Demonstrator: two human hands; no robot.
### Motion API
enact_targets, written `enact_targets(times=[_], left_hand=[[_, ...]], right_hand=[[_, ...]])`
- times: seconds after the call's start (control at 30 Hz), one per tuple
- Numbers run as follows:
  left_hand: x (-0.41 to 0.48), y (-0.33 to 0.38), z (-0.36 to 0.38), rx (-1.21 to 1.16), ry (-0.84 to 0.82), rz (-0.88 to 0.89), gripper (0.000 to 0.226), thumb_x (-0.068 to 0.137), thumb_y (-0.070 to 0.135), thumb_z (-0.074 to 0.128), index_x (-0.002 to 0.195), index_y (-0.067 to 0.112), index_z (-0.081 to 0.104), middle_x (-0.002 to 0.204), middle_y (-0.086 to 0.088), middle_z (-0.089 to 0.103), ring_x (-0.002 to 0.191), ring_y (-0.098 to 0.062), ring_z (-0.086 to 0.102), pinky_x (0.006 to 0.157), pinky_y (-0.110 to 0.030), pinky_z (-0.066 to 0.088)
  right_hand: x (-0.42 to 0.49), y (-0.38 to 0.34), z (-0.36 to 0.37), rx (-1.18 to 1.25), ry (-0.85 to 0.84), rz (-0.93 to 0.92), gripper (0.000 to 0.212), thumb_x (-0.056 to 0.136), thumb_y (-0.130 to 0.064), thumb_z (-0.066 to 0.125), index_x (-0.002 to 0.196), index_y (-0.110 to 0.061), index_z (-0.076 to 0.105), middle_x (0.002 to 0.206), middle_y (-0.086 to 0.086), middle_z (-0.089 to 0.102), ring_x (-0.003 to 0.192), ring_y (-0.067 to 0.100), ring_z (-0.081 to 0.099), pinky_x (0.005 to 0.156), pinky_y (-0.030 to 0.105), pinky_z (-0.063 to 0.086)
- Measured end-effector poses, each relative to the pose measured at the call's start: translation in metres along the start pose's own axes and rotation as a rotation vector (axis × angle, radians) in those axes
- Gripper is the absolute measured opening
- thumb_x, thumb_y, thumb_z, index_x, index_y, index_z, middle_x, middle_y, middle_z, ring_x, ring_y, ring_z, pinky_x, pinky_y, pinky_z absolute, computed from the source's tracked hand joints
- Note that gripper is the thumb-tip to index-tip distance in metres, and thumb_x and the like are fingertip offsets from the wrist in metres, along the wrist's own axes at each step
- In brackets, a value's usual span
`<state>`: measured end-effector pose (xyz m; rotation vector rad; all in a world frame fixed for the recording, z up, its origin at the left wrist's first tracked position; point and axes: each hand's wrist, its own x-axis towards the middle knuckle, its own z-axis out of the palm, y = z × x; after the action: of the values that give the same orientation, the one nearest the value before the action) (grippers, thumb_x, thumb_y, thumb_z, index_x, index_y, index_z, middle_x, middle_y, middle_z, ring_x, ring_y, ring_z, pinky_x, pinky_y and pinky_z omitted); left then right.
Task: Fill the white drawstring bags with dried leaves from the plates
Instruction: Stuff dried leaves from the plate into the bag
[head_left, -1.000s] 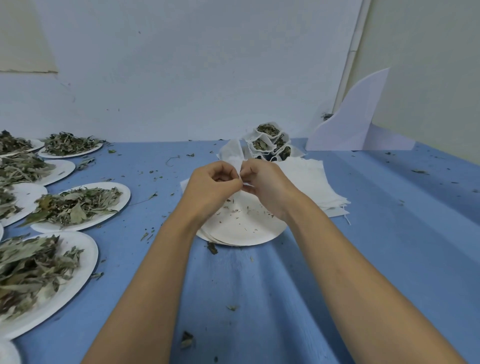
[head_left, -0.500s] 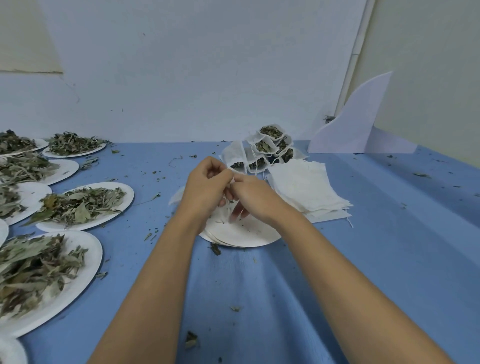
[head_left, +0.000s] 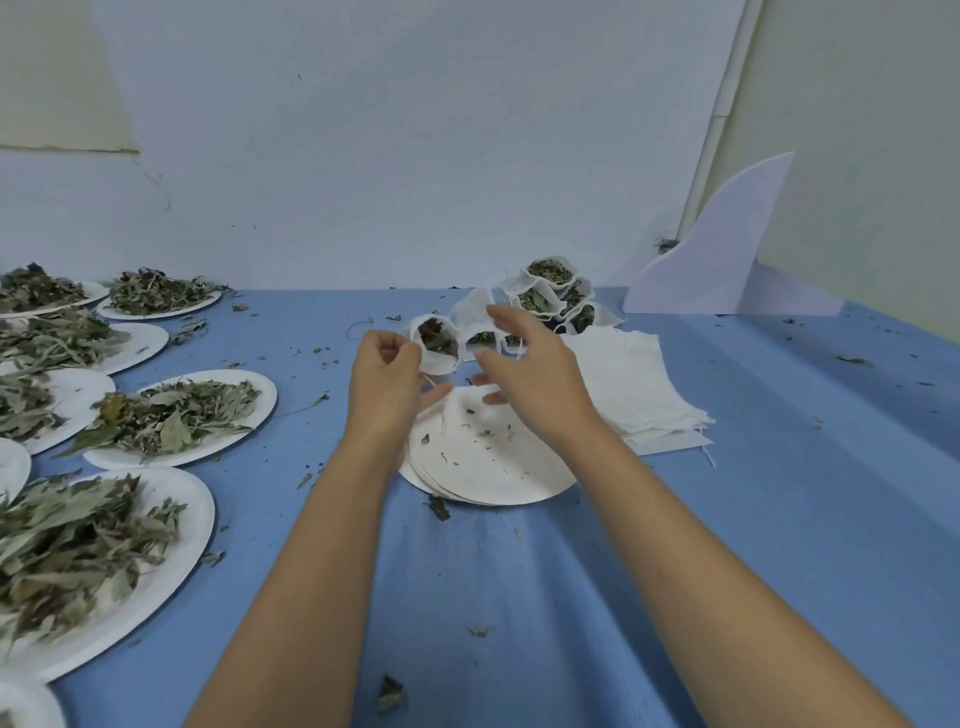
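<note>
So the left hand (head_left: 387, 379) has a stuffed bag (head_left: 440, 347) pinched at the rim. It's held up just over the far edge of the empty plates (head_left: 493, 467), mouth wide open with leaves showing. The right hand (head_left: 530, 379) is spread loose right beside it, holding nothing as far as I can see.

My guess is this one's full and just needs closing and parking. If it were me:

- keep the mouth tipped up until it's cinched, those leaves look crumbly and the bench (head_left: 779, 519) is already covered in bits
- use the free hand to find the drawstring and pull it gently while the other pinches the rim. I can't really make out the string from here
- do all this over the plates so any crumbs land there
- then lean it against the filled bags (head_left: 550, 293) at the back, not on the flat empties (head_left: 636, 395) to the right

Loads of leaves (head_left: 166, 415) are waiting on the left-hand plates (head_left: 262, 397), so there's a long way to go.
</note>
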<state>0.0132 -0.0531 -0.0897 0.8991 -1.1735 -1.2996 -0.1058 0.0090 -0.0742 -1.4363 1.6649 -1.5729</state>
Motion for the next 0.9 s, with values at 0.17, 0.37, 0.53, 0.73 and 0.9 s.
enact_targets(times=[0.17, 0.37, 0.53, 0.73, 0.9], left_hand=[[0.019, 0.007, 0.008, 0.007, -0.032, 0.127, 0.014, 0.092, 0.005, 0.050, 0.080, 0.013, 0.048, 0.108, -0.006, 0.061, 0.092, -0.013, 0.063, 0.069, -0.018, 0.057], [0.077, 0.014, 0.024, 0.027, -0.067, 0.156, 0.016, 0.090, 0.010, 0.052, 0.077, 0.018, 0.050, 0.096, 0.010, 0.062, 0.092, -0.008, 0.061, 0.079, -0.022, 0.055], [0.115, -0.031, 0.008, 0.833, 0.021, 0.131, 0.010, 0.088, 0.009, 0.055, 0.085, 0.017, 0.057, 0.094, 0.000, 0.061, 0.089, -0.020, 0.054, 0.072, -0.029, 0.041], [0.121, -0.053, 0.003, 0.996, -0.015, 0.118, 0.013, 0.087, 0.007, 0.055, 0.081, 0.018, 0.061, 0.092, -0.005, 0.064, 0.079, -0.018, 0.051, 0.065, -0.028, 0.038], [0.117, -0.052, 0.005, 0.976, -0.054, 0.103, 0.016, 0.090, 0.006, 0.050, 0.089, 0.016, 0.063, 0.103, -0.010, 0.064, 0.087, -0.021, 0.053, 0.070, -0.030, 0.040]], right_hand=[[0.031, -0.003, 0.016, -0.094, 0.036, -0.084, 0.026, 0.092, -0.014, 0.059, 0.118, -0.010, 0.063, 0.115, 0.001, 0.065, 0.105, 0.015, 0.062, 0.087, 0.038, 0.054], [0.097, -0.008, 0.031, -0.284, 0.197, -0.163, 0.017, 0.094, -0.019, 0.058, 0.099, -0.007, 0.069, 0.100, 0.005, 0.070, 0.094, 0.018, 0.065, 0.080, 0.024, 0.048], [0.125, 0.023, 0.039, -0.883, 0.040, -0.036, 0.024, 0.088, -0.002, 0.051, 0.100, -0.009, 0.071, 0.101, 0.010, 0.069, 0.097, 0.027, 0.063, 0.075, 0.031, 0.048], [0.116, 0.042, 0.039, -1.132, -0.019, 0.023, 0.031, 0.080, -0.003, 0.056, 0.058, -0.013, 0.036, 0.062, 0.000, 0.035, 0.071, 0.023, 0.044, 0.056, 0.026, 0.031], [0.109, 0.041, 0.036, -1.052, -0.071, 0.088, 0.018, 0.083, -0.006, 0.055, 0.067, -0.014, 0.051, 0.071, 0.001, 0.050, 0.077, 0.027, 0.052, 0.059, 0.027, 0.034]])
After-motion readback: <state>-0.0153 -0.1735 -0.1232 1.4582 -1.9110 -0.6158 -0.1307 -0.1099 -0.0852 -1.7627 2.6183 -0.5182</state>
